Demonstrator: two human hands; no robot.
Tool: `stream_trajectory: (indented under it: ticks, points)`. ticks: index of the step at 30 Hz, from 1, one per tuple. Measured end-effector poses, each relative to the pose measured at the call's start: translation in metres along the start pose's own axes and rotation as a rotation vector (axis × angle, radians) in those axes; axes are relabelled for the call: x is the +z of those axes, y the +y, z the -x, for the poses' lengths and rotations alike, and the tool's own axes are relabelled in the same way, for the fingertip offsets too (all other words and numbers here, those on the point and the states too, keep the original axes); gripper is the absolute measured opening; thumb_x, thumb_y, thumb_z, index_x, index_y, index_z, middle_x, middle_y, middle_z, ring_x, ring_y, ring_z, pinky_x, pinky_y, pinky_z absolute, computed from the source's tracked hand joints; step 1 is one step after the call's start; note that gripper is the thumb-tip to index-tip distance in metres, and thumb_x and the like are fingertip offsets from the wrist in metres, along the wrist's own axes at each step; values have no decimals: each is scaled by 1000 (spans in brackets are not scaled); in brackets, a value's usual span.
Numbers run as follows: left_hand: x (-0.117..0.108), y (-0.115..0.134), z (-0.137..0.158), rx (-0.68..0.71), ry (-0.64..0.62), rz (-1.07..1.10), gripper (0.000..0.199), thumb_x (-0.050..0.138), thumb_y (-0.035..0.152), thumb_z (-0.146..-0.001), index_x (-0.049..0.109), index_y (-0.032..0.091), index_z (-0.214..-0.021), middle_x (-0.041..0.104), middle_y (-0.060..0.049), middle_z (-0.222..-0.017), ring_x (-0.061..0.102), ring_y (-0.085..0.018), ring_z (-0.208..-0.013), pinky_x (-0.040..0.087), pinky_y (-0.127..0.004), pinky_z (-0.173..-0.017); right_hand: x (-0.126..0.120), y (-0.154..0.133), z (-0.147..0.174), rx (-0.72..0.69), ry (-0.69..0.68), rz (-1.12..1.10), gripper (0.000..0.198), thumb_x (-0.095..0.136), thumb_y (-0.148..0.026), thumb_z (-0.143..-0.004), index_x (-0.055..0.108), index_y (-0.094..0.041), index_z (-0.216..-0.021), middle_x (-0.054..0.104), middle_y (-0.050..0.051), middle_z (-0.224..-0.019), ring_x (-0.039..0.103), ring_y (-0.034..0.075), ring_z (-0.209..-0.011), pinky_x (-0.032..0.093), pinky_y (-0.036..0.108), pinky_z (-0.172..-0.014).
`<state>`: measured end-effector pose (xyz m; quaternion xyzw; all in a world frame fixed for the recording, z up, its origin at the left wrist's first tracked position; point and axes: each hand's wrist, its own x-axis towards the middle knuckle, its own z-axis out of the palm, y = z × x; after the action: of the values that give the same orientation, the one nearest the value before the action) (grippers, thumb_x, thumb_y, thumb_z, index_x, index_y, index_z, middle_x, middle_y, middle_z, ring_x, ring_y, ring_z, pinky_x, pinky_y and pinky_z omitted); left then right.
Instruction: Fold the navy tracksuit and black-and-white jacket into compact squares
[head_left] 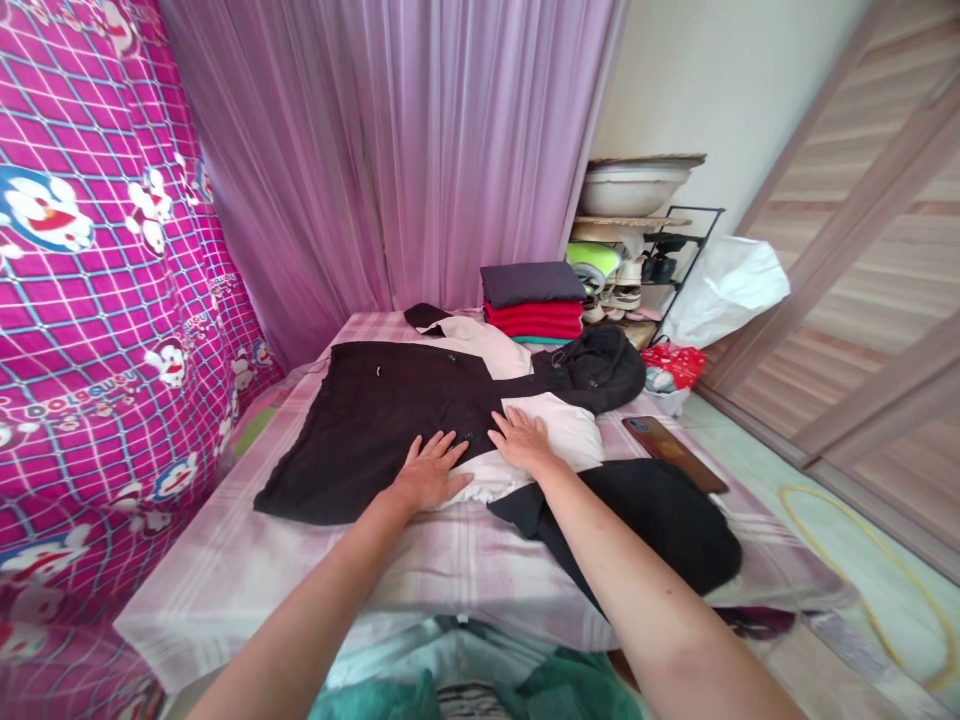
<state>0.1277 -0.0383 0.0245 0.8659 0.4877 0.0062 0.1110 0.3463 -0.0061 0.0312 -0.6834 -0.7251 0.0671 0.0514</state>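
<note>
Doraemon-print cloth (pixel 90 300) beside hands (pixel 431 470) on jacket (pixel 390 410)

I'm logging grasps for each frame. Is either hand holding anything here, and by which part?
Nothing is held. Both hands lie flat, palms down, on the black-and-white jacket: the left hand on its black part, the right hand on its white panel. No grip.

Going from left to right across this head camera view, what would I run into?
Pink cartoon-print cloth → purple curtain → left hand → right hand → phone → white plastic bag → wooden sliding door.
</note>
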Motion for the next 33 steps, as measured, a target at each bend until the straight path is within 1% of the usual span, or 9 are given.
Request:
stream_trajectory:
  ticks: [1,3,6,11,15,17,22,28,33]
  points:
    - [0,0,0,2,5,5,71,32,67,-93,31,29,-154,22,-7,-164,17,-31,-151,9,-58,-120,4,-1,0,2,-33,-2,59,25,-49,-100,33,-26,-153,23,9,-163,19,25,-149,14,56,-117]
    - [1,0,1,8,25,11,70,32,67,-93,33,31,-153,23,-7,-164,19,-30,-150,9,-58,-120,9,0,1,7,-51,-3,59,24,-49,-100,34,-25,-153,23,10,-163,19,25,-150,13,56,-117]
    - [0,1,2,4,33,23,69,33,67,-93,35,31,-152,25,-6,-163,19,-30,-150,9,-57,-121,10,3,1,4,-22,-4,59,26,-49,-100,36,-24,-152,24,10,-163,21,25,-149,14,56,-117]
    - [-6,-3,2,-18,-15,113,69,34,67,-93,38,29,-150,25,-7,-163,17,-28,-151,5,-56,-121,8,3,2,0,18,-27,57,29,-49,-100,41,-24,-150,30,11,-160,25,25,-147,15,54,-117]
    - [-8,-14,1,10,-19,238,61,33,65,-94,47,33,-144,29,-3,-162,18,-26,-151,4,-54,-122,8,3,3,12,26,-68,54,34,-46,-99,44,-24,-147,34,10,-159,26,23,-147,15,52,-117]
    - [-7,-18,2,10,-7,281,58,34,63,-94,51,33,-141,32,-2,-161,19,-25,-151,4,-53,-122,8,4,3,14,39,-84,52,36,-45,-99,46,-24,-146,35,10,-158,27,23,-146,15,51,-118]
    - [-3,-17,2,20,35,269,58,43,63,-91,53,33,-140,36,-3,-159,23,-27,-150,5,-54,-122,9,5,3,13,62,-101,50,38,-43,-99,48,-25,-144,38,9,-157,29,22,-145,16,49,-117]
    - [4,-18,1,33,87,256,54,46,61,-92,53,34,-139,38,-2,-158,25,-26,-149,8,-55,-122,10,6,4,10,73,-109,48,39,-41,-99,50,-24,-143,39,8,-156,31,21,-144,17,47,-117]
    - [7,-18,3,40,135,262,53,47,59,-92,55,33,-138,41,-3,-156,28,-26,-148,10,-55,-122,11,7,4,4,99,-114,46,41,-38,-98,53,-23,-141,43,8,-154,34,20,-143,20,44,-116]
